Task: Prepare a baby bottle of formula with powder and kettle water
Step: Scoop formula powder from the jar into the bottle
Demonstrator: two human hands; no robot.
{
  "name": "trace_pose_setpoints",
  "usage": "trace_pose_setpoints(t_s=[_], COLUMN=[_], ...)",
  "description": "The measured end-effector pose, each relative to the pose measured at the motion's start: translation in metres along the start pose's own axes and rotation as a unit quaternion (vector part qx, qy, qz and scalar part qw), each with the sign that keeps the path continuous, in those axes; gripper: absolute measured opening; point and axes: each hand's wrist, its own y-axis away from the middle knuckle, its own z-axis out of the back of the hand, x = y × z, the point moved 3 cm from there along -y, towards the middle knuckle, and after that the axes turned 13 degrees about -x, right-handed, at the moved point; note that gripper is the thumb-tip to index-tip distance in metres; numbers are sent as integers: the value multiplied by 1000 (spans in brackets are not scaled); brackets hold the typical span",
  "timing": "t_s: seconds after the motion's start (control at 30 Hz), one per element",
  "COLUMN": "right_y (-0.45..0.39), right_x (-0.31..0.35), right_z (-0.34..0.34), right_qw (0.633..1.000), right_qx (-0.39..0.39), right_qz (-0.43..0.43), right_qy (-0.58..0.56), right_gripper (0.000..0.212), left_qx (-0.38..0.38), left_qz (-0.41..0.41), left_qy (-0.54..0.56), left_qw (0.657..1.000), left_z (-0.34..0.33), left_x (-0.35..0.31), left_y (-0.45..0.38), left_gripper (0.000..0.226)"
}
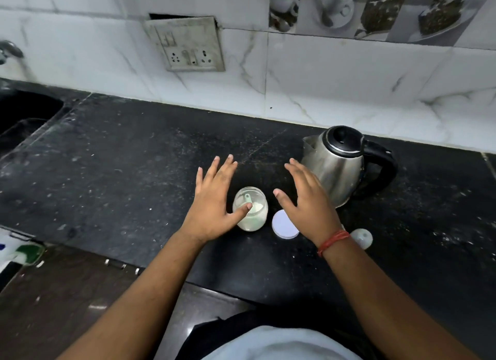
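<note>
An open glass jar (255, 217) of white powder stands on the black counter (134, 171), with a pale green scoop (248, 198) inside it. Its white lid (283, 225) lies flat just to the jar's right. My left hand (212, 201) hovers over the jar's left side with fingers spread, thumb across the jar's mouth. My right hand (306, 198) is spread open above the lid, holding nothing. A steel kettle (338, 166) with a black lid and handle stands behind my right hand. A small white rounded object (362, 237) lies by my right wrist, partly hidden.
A dark sink (24, 118) is set into the counter at the far left, with a tap (8, 50) above it. A switch and socket plate (188, 45) sits on the tiled wall. A green and white packet (24, 252) lies at the counter's left front edge.
</note>
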Motion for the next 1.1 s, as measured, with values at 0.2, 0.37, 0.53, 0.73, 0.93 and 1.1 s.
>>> trace_pose_setpoints(t_s=[0.2, 0.37, 0.53, 0.73, 0.93, 1.1], right_y=[-2, 2, 6, 12, 20, 25], right_x=[7, 5, 1, 0, 11, 19], right_z=[-32, -53, -61, -67, -68, -67], right_qw=[997, 990, 981, 973, 939, 919], right_qx=[70, 130, 166, 215, 250, 254], right_qz=[4, -10, -27, -80, -201, -245], right_qy=[36, 62, 92, 26, -122, -176], right_gripper=[79, 84, 82, 76, 60, 59], left_qx=[31, 68, 100, 134, 180, 186], left_qz=[26, 43, 60, 83, 135, 157], left_qy=[-24, -40, -35, -10, 51, 74], left_qw=[999, 996, 993, 987, 973, 967], left_z=[4, -1, -11, -27, -44, -53], left_x=[19, 28, 32, 34, 34, 30], left_y=[14, 19, 19, 20, 22, 20], left_gripper=[104, 111, 116, 121, 126, 119])
